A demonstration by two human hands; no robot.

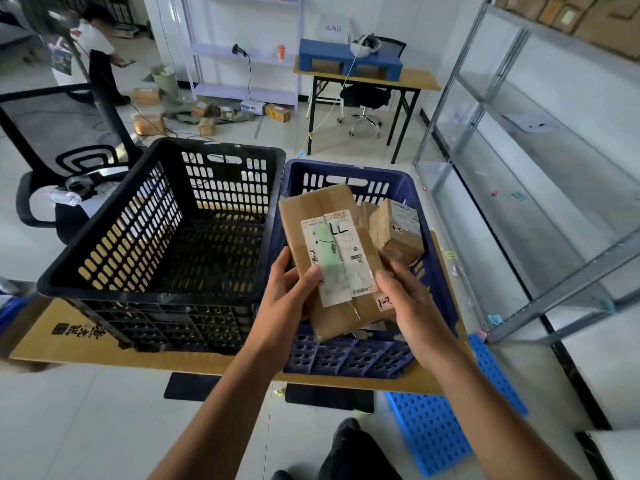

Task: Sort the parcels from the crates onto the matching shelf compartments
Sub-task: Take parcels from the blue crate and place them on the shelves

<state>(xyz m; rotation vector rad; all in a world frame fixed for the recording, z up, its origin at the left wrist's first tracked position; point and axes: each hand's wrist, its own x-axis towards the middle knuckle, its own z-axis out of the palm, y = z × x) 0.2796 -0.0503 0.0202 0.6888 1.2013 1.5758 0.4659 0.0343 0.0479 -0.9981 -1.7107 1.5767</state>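
The left hand (287, 292) and right hand (412, 306) gripped the parcel (332, 258) only at its lower end, so it might tip into the blue crate (346, 356).

Head view, downward, close over crates (221, 237)

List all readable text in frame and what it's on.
"LL": handwritten on the label of the held parcel.
"1-2": sticker on that parcel.
"退回区": wall sign.
Too blurred to read: fine label print, the tag on the small parcel, the print on the cardboard.
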